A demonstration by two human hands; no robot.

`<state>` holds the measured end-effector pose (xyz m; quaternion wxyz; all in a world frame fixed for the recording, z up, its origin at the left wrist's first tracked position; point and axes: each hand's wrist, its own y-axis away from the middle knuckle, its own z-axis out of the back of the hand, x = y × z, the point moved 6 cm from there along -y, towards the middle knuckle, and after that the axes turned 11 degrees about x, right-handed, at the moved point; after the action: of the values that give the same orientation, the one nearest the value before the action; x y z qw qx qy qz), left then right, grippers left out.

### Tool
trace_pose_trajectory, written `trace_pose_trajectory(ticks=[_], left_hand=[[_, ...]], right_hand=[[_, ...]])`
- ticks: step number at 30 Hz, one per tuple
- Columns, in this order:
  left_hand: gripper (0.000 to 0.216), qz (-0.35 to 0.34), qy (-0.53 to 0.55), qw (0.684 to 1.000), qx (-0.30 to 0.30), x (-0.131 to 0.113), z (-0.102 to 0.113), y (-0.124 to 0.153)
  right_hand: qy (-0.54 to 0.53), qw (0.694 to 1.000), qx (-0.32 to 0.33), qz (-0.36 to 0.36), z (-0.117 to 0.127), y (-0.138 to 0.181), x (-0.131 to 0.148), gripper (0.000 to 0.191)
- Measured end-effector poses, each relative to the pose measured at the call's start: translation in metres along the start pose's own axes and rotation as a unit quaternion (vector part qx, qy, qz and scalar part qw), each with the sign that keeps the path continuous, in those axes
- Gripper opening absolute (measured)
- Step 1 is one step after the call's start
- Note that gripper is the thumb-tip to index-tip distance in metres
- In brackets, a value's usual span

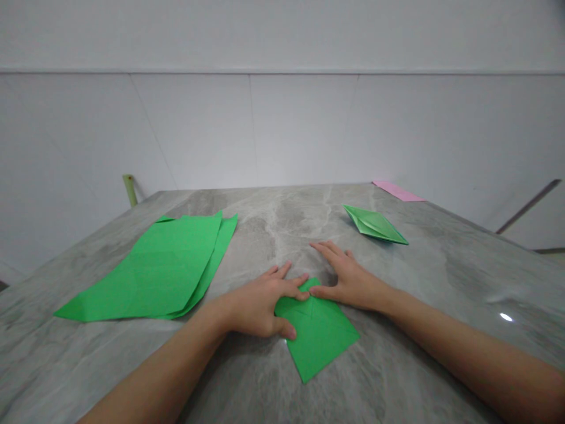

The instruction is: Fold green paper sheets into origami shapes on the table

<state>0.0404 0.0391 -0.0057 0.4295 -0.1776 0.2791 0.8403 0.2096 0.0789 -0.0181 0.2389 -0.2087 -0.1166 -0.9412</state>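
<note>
From my feed, the folded green paper (322, 335) sits lower centre of frame. Left hand (267, 303) lies over its left edge, thumb and fingers apart; right hand (355, 282) is spread too, thumb at the top corner. Bigger green sheets (163, 265) mid-left, pink paper (399, 191) right of centre, further back.

And now the left hand (269, 300) masks part of the left side of the folded paper (322, 335), the right hand (353, 280) covers a sliver near its top, both forearms (463, 347) run out of frame, and the top sheet (168, 265) hides most of the lower sheets (214, 262)!
</note>
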Motion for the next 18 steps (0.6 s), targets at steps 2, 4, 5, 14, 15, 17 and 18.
trace_pose_trajectory(ticks=[2,4,5,14,15,17,18], left_hand=[[0.073,-0.004,-0.006,1.000,-0.001,0.0007,-0.0004,-0.0007],[0.074,-0.014,-0.010,1.000,-0.004,0.0010,-0.0007,-0.0013],[0.075,-0.019,-0.011,1.000,-0.005,0.0010,-0.0007,-0.0016],[0.076,-0.022,-0.012,1.000,0.005,-0.0030,0.0015,-0.0014],[0.076,-0.021,-0.011,1.000,0.006,-0.0033,0.0017,-0.0013],[0.076,-0.016,-0.012,1.000,0.011,-0.0036,0.0018,-0.0012],[0.076,-0.013,-0.015,1.000,0.013,-0.0035,0.0017,-0.0012]], right_hand=[[0.001,1.000,0.020,0.003,-0.0009,0.0005,0.0014,0.095],[0.001,1.000,0.026,0.014,-0.0002,0.0015,0.0036,0.095],[0.001,0.999,0.027,0.017,0.0001,0.0020,0.0043,0.095],[0.011,0.999,0.034,0.021,-0.0036,0.0038,0.0048,0.096],[0.012,0.999,0.036,0.022,-0.0041,0.0038,0.0053,0.097],[0.018,0.999,0.040,0.024,-0.0054,0.0042,0.0069,0.099],[0.021,0.999,0.044,0.025,-0.0061,0.0044,0.0080,0.101]])
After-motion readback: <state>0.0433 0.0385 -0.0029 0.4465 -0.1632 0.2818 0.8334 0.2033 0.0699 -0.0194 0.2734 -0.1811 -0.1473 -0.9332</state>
